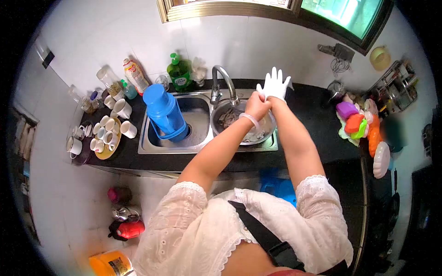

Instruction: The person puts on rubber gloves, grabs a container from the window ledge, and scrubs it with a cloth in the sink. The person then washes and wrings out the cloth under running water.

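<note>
My right hand [275, 84] wears a thin white glove, fingers spread upward above the sink's right side. My left hand [257, 105] grips the cuff of that glove at the right wrist. A pale bangle sits on my left wrist. Below both hands a steel bowl [269, 133] with dishes rests in the right sink basin, under the curved tap [224, 80].
A blue plastic jug [164, 114] stands in the left basin. White cups [122, 109] and a tray of small cups [105, 137] fill the left counter, bottles behind them. Coloured plastic items [357, 123] lie on the right counter. Flasks [126, 229] stand on the floor at left.
</note>
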Demonstrator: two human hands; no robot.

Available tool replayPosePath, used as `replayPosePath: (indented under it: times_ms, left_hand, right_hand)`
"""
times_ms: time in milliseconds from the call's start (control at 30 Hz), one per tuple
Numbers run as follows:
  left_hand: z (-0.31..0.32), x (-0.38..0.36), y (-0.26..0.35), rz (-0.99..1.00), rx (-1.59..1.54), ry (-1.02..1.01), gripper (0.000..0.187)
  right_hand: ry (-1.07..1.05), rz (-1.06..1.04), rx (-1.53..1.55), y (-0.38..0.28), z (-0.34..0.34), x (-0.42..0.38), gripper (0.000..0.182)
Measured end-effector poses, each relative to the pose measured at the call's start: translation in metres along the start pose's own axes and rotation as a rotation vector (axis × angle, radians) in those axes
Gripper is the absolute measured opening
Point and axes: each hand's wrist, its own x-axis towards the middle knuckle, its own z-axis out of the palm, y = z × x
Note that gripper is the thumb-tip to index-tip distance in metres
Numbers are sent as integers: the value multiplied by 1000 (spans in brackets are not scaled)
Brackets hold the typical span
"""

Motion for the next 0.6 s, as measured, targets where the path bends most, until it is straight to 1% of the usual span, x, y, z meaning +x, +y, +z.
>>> replayPosePath:
  times_ms: [67,100,133,167,200,300,333,367,400,433,467,500,533,567,600]
  left_hand:
    - [-28,-10,28,44,284,-104,34]
    - [-31,4,20,124,458,-194,32]
    - [-40,3,26,143,532,-222,31]
    - [-48,3,36,165,608,-248,31]
    - [-49,0,41,248,631,-190,27]
    - [-44,-3,51,454,812,-106,23]
    - [-44,-3,53,516,864,-73,20]
    - [-44,-3,56,597,909,-55,17]
    - [-46,-9,61,664,896,-65,16]
    - [-51,-14,69,728,883,-76,15]
    - [-55,-18,80,709,871,-80,15]
    - [-58,-24,85,667,862,-77,15]
    - [-57,-21,84,569,749,-121,20]
    - [-54,-15,84,475,675,-142,23]
    - [-52,-6,84,372,599,-159,25]
  right_hand:
    - [2,-43,24,-1,12,-1,66]
    - [-23,-50,-6,-4,19,-2,59]
    - [-5,-52,-12,-7,40,5,56]
    - [16,-52,-17,-10,47,9,53]
    - [-42,-40,30,-10,55,13,50]
    - [-47,6,86,-12,52,19,51]
    - [-40,-18,94,-13,56,21,50]
    - [-41,-29,21,-18,67,29,49]
    - [-68,-90,-94,-21,74,32,50]
    - [-90,-96,-67,-26,61,27,47]
    - [-180,-127,-29,-27,48,32,43]
    - [-172,-202,27,-23,31,27,42]
    - [-106,-219,92,-21,18,22,45]
    - [-195,-200,163,-19,-3,18,54]
    - [26,-164,196,-24,7,18,57]
